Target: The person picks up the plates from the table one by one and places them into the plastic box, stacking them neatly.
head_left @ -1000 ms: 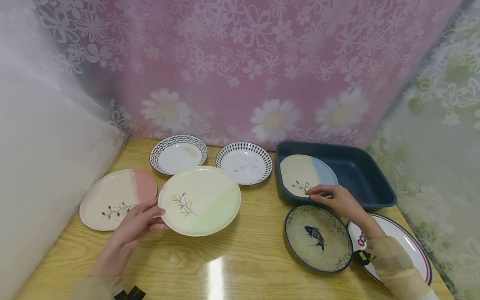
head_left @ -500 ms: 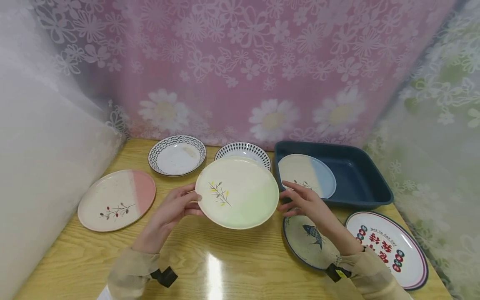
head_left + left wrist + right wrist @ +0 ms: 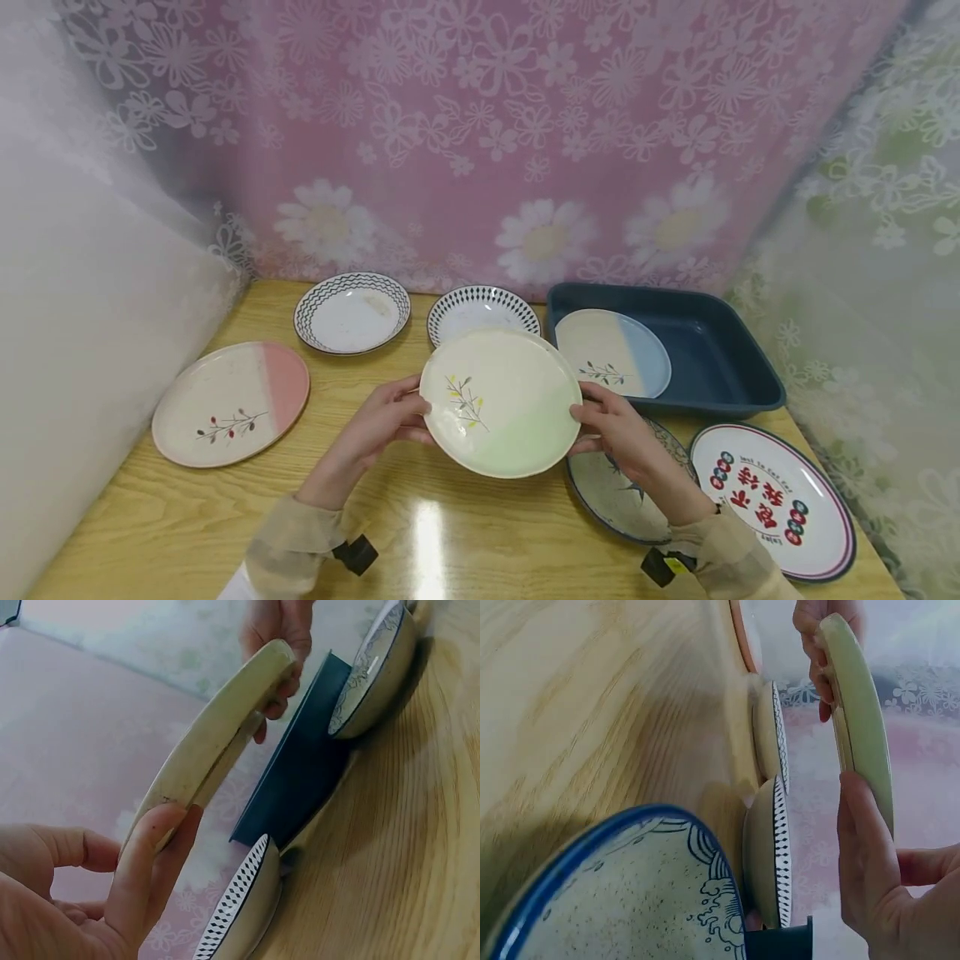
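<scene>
Between my two hands a cream and pale green plate (image 3: pixel 510 400), painted with a yellow-leaved sprig, is held up off the table. My left hand (image 3: pixel 384 421) pinches its left edge, thumb on top and fingers underneath. On the opposite edge my right hand (image 3: pixel 618 429) grips in the same way. Both wrist views show the plate edge-on, clear of the wood. Behind it, a bowl with a black diamond rim (image 3: pixel 480 304) is partly covered. Below my right hand lies a fish-patterned plate (image 3: pixel 626 508), partly hidden by the hand and forearm.
A dark blue tub (image 3: pixel 712 350) at the back right holds a cream and light blue plate (image 3: pixel 600 342). An oval plate with red lettering (image 3: pixel 817 525) lies at the right. A pink and cream plate (image 3: pixel 217 392) is at the left, a wavy-rimmed bowl (image 3: pixel 352 312) behind.
My left hand has carried the green plate rightward. My right hand has left the light blue plate in the tub and taken hold of the green plate's right edge.
</scene>
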`<action>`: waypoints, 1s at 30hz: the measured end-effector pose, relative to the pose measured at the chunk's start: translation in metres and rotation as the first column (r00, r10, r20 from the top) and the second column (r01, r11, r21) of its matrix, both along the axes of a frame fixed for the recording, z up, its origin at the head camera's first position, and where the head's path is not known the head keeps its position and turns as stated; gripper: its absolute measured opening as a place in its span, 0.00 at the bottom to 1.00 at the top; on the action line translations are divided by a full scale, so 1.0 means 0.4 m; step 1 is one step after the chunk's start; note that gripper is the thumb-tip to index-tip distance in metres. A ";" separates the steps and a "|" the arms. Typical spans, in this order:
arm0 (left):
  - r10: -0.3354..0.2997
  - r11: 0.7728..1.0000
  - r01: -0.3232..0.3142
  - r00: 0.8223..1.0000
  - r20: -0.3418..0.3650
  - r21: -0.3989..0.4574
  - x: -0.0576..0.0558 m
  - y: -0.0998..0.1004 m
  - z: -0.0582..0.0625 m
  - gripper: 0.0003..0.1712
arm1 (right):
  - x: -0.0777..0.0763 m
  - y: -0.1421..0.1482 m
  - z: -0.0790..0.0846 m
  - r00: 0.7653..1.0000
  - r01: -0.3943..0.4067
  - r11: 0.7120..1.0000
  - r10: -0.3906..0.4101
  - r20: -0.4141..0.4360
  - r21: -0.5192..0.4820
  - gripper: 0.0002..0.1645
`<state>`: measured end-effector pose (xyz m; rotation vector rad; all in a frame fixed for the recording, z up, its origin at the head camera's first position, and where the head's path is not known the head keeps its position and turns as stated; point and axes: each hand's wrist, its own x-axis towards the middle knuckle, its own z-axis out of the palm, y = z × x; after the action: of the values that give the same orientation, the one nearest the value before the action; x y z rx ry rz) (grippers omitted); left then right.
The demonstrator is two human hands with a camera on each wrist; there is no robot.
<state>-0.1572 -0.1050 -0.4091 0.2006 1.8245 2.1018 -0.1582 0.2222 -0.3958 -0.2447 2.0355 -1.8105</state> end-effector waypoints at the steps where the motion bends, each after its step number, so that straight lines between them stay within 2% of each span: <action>1: -0.004 1.000 0.004 1.000 -0.005 -0.006 -0.001 0.003 0.002 0.29 | 0.001 0.003 0.000 1.000 0.015 1.000 -0.015 -0.006 -0.005 0.31; 5: -0.027 0.998 0.025 0.999 -0.036 -0.050 -0.008 0.023 0.014 0.28 | 0.000 0.023 0.010 0.998 0.051 0.998 -0.052 -0.034 -0.030 0.31; 9: -0.046 0.994 0.034 0.993 -0.112 -0.102 -0.021 0.057 0.038 0.29 | -0.008 0.055 0.030 0.996 0.083 0.995 -0.085 -0.040 -0.056 0.30; 15: 0.017 0.994 -0.039 0.977 -0.211 -0.103 -0.060 0.127 0.070 0.28 | -0.031 0.116 0.065 0.984 0.172 0.978 -0.177 -0.029 -0.120 0.33; 17: 0.033 0.992 -0.062 0.969 -0.245 -0.112 -0.081 0.149 0.070 0.27 | -0.044 0.138 0.071 0.974 0.220 0.967 -0.225 -0.029 -0.132 0.35; 20: 0.029 0.979 -0.088 0.953 -0.302 -0.185 -0.111 0.180 0.058 0.26 | -0.064 0.175 0.075 0.951 0.300 0.943 -0.307 -0.024 -0.145 0.37; 23: -0.012 0.941 -0.111 0.932 -0.362 -0.319 -0.136 0.214 0.041 0.26 | -0.084 0.221 0.076 0.926 0.369 0.916 -0.376 -0.016 -0.154 0.38; 28: -0.102 0.831 -0.173 0.887 -0.450 -0.529 -0.176 0.282 0.025 0.31 | -0.117 0.302 0.070 0.884 0.464 0.870 -0.468 0.014 -0.167 0.41; 30: -0.127 0.795 -0.179 0.885 -0.448 -0.579 -0.189 0.309 0.020 0.35 | -0.131 0.328 0.062 0.870 0.490 0.854 -0.492 0.034 -0.173 0.41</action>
<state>-0.2330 0.0187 -0.4011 0.5520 2.7022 1.4277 -0.2106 0.3533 -0.3711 0.2484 2.0763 -2.2983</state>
